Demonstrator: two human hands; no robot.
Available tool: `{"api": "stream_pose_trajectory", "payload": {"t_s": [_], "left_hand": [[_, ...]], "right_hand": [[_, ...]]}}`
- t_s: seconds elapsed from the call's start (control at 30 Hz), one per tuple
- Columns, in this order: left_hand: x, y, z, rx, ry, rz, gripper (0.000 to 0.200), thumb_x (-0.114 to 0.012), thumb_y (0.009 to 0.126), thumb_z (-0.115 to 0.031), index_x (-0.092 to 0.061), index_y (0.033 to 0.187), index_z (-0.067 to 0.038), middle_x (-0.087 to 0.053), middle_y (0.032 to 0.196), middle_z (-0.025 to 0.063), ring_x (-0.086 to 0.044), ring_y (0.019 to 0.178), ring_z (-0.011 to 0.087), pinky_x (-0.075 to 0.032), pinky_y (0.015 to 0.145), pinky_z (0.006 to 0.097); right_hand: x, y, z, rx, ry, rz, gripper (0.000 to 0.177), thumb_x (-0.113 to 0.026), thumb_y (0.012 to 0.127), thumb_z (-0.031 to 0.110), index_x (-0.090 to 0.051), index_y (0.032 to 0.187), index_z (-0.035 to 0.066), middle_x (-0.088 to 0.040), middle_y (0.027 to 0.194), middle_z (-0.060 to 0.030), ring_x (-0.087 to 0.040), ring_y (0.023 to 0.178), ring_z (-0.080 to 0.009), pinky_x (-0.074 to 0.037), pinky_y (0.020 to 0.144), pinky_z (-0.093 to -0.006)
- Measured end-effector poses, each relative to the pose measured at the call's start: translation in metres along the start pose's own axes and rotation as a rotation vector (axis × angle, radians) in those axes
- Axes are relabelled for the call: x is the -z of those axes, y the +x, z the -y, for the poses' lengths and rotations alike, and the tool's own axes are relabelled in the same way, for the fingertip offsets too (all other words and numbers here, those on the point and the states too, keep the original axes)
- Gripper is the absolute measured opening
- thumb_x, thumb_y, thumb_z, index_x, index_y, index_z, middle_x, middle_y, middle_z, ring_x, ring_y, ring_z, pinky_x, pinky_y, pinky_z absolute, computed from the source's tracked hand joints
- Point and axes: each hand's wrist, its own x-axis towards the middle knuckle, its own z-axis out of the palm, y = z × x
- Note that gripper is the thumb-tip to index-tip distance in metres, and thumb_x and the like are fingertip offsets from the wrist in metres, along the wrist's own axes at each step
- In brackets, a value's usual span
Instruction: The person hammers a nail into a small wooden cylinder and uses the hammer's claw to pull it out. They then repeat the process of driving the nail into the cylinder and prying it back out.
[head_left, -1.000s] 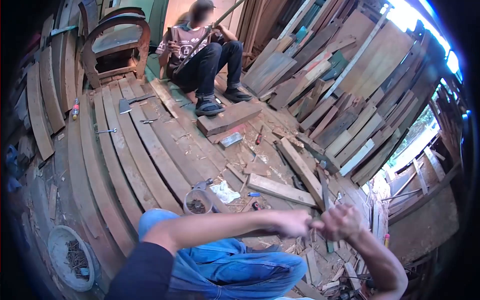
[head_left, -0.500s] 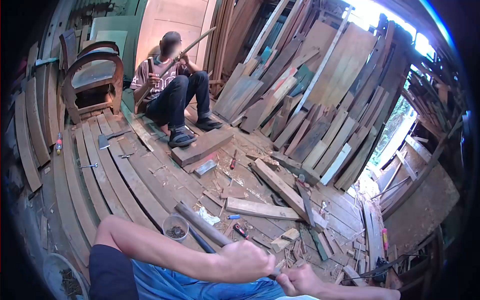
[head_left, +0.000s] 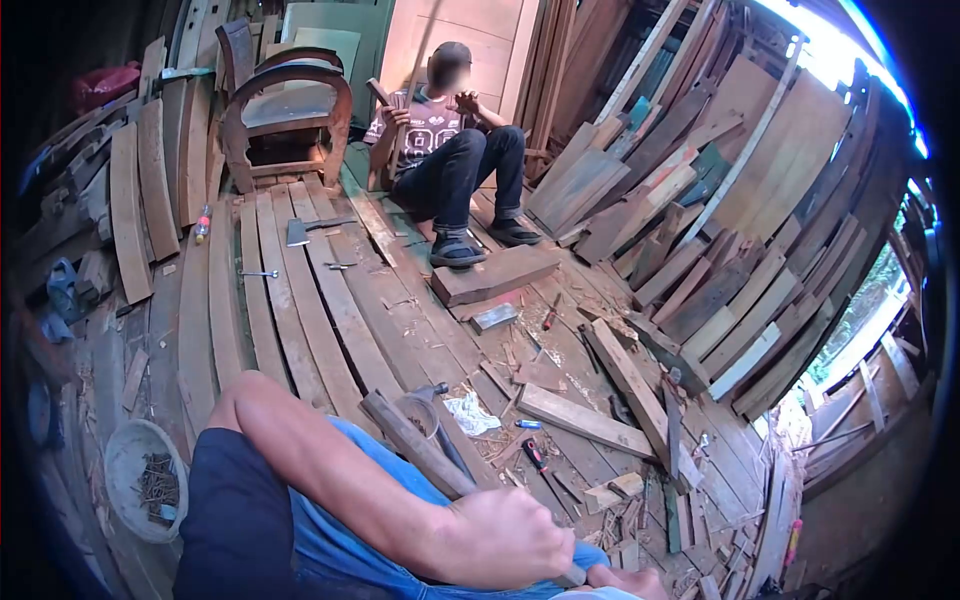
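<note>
Covering most of the view, the plank floor [head_left: 395, 300] runs beneath everything, scattered with shavings and offcuts. Leaning boards [head_left: 800, 130] fill the far right side in a dense, slanted row. A seated person [head_left: 432, 140] in dark trousers sits near the back, holding a piece of wood upright in one raised hand. To that person's side stands a curved wooden chair frame [head_left: 240, 150]. A thick wooden block [head_left: 497, 275] lies flat before the person's sandals.

In the foreground, a long wooden bar [head_left: 420, 447] slants over the blue jeans [head_left: 318, 535], its upper end in front of a small round container [head_left: 418, 412] and its lower end reaching the two hands. A pale bucket [head_left: 118, 478] with nails inside stands at the lower left. The left hand [head_left: 510, 538] is closed in a fist around the bar, knuckles up. The right hand [head_left: 625, 580] is just beside the bar's lower end, cut by the bottom edge, so its grip cannot be told.

Near the container lie a hammer [head_left: 432, 390] and a crumpled white cloth [head_left: 470, 413]. Smaller still are a metal block [head_left: 494, 318], a red-handled screwdriver [head_left: 551, 313] and a blue piece [head_left: 528, 424].
</note>
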Motion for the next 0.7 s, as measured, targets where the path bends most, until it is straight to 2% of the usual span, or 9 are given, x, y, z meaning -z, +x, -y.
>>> {"api": "stream_pose_trajectory", "payload": {"t_s": [0.07,0.27,0.33,0.37,0.5,0.57,0.63,0.67,0.7], "left_hand": [[0.010,-0.001,-0.003,0.032,-0.128,0.202,0.034,-0.051,0.081,-0.031,-0.059,0.083,0.002,-0.064,0.066,0.0155,-0.066,0.063,0.0303,-0.051,0.053,0.0402],[0.013,-0.003,-0.001,0.059,-0.157,0.279,0.028,-0.051,0.080,-0.028,-0.061,0.075,-0.002,-0.063,0.066,0.0162,-0.065,0.063,0.0304,-0.051,0.054,0.0407],[0.010,-0.001,0.004,0.083,-0.205,0.294,0.028,-0.052,0.079,-0.029,-0.062,0.075,-0.002,-0.064,0.067,0.0168,-0.065,0.064,0.0315,-0.051,0.055,0.0417],[0.008,-0.001,0.005,0.105,-0.248,0.309,0.028,-0.053,0.078,-0.030,-0.063,0.075,-0.003,-0.064,0.068,0.0174,-0.065,0.065,0.0326,-0.051,0.057,0.0426],[0.005,0.003,0.011,0.197,-0.338,0.460,0.030,-0.057,0.076,-0.033,-0.066,0.076,-0.005,-0.065,0.074,0.0198,-0.065,0.070,0.0353,-0.052,0.062,0.0447],[-0.013,0.000,0.022,0.268,-0.727,0.545,0.038,-0.064,0.072,-0.039,-0.068,0.083,-0.003,-0.066,0.080,0.0233,-0.066,0.079,0.0352,-0.052,0.068,0.0453],[-0.013,0.002,0.044,0.005,-0.973,1.142,0.022,-0.053,0.081,-0.018,-0.055,0.068,0.000,-0.050,0.053,0.0006,-0.051,0.044,0.0140,-0.040,0.038,0.0292],[-0.032,-0.041,0.060,-0.197,-1.328,1.396,0.027,-0.053,0.081,-0.022,-0.051,0.062,-0.004,-0.041,0.050,-0.0011,-0.040,0.042,0.0106,-0.033,0.037,0.0267],[-0.014,-0.079,0.069,0.401,-1.346,1.401,0.027,-0.059,0.081,-0.024,-0.050,0.060,-0.009,-0.040,0.050,-0.0014,-0.041,0.042,0.0104,-0.033,0.037,0.0258]], "right_hand": [[-0.006,-0.002,-0.005,0.044,0.042,0.035,0.020,-0.066,0.079,0.010,-0.048,0.085,0.002,-0.055,0.056,-0.0149,-0.057,0.049,-0.0328,-0.043,0.040,-0.0410],[-0.008,-0.006,-0.009,0.004,0.107,0.103,0.022,-0.066,0.081,0.014,-0.047,0.081,0.002,-0.054,0.057,-0.0146,-0.056,0.049,-0.0322,-0.043,0.041,-0.0392],[-0.003,-0.003,-0.008,0.087,-0.150,0.139,0.028,-0.066,0.083,0.023,-0.046,0.083,0.004,-0.061,0.067,-0.0108,-0.059,0.053,-0.0264,-0.045,0.043,-0.0364],[-0.003,-0.002,-0.007,0.084,-0.140,0.149,0.028,-0.066,0.083,0.023,-0.046,0.083,0.004,-0.061,0.067,-0.0108,-0.059,0.053,-0.0264,-0.045,0.043,-0.0364],[-0.002,0.010,-0.007,0.219,-0.370,0.003,0.017,-0.059,0.079,0.017,-0.046,0.072,0.008,-0.050,0.059,-0.0069,-0.052,0.045,-0.0248,-0.042,0.039,-0.0353],[-0.003,0.011,-0.012,0.253,-0.414,-0.034,0.015,-0.057,0.078,0.015,-0.046,0.069,0.010,-0.047,0.057,-0.0059,-0.050,0.043,-0.0244,-0.041,0.038,-0.0351],[0.000,0.002,-0.038,0.092,-0.504,0.015,0.016,-0.058,0.078,0.012,-0.045,0.068,0.010,-0.049,0.059,-0.0070,-0.051,0.043,-0.0242,-0.040,0.036,-0.0358],[0.007,-0.009,-0.060,0.013,-0.566,0.045,0.017,-0.059,0.078,0.011,-0.045,0.068,0.010,-0.050,0.061,-0.0076,-0.051,0.043,-0.0241,-0.039,0.035,-0.0361],[0.012,-0.040,-0.102,-0.270,-0.735,0.022,0.015,-0.057,0.084,0.011,-0.050,0.071,0.008,-0.056,0.066,-0.0113,-0.054,0.047,-0.0253,-0.040,0.035,-0.0371]]}}
